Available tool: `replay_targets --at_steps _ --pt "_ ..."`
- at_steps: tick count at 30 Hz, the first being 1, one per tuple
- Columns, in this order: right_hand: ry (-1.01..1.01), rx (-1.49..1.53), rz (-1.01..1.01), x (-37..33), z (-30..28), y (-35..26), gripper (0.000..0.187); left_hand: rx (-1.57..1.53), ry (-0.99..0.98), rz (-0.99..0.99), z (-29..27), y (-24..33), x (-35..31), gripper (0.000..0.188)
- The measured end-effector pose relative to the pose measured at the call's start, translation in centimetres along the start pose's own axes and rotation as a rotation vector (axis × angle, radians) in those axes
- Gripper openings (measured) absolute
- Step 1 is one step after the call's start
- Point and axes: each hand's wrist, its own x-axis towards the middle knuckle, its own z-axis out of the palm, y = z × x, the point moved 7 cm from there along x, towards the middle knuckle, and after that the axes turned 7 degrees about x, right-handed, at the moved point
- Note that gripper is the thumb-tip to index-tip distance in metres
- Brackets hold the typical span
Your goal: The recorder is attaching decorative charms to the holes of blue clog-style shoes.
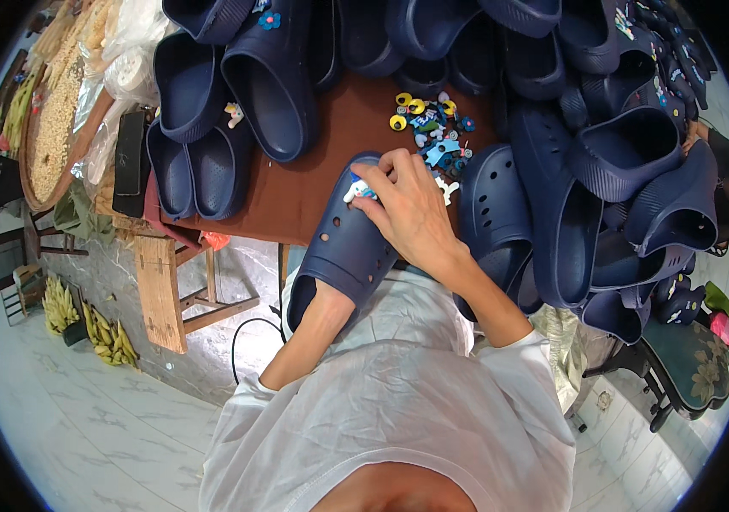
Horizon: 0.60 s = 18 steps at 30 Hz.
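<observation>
Pale, veined tiles (74,418) spread across the floor around me, and a brown-covered table (292,205) stood before me with navy clogs crowded along its far side and heaped on the right. One clog at the far left (266,102) had a blue flower (270,20) on its upper. To the left of the table I had a wooden stool (159,294), with yellow-green bananas (108,341) lower down on the floor and a black phone-shaped slab (131,158) near the table's corner.

The navy clog (351,247) I was handling lay aslant at the near edge of the table, its toe pointing away from me and its heel opening toward my white shirt (390,401). My left hand (333,304) was pushed into that opening up to the wrist; the fingers were hidden inside, so I cannot tell whether they were spread or closed. With my right hand (411,205) I reached across from the other side, thumb and fingertips pinching a small white-and-blue charm (359,194) against the clog's upper, above its row of open holes. Just beyond my knuckles sat a loose cluster of charms (441,141), yellow, blue and white, on the brown cloth.
</observation>
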Motion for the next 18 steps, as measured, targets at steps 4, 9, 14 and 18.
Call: replay_targets --at_steps 4,9,14,18 --pt "0.018 0.078 0.0 -0.3 -1.1 0.6 0.04 0.278 -0.015 0.02 -0.5 2.2 0.3 0.04" --pt "0.074 0.052 -0.021 -0.9 -2.1 1.9 0.04 1.09 -0.007 0.203 -1.4 6.0 1.7 0.041" --pt "0.122 0.006 0.001 -1.3 -1.9 3.5 0.036 0.241 0.03 0.084 -2.1 4.8 3.5 0.041" --pt "0.113 -0.189 0.12 -1.2 -1.6 6.4 0.038 -0.534 0.011 -0.067 -1.5 2.0 3.8 0.042"
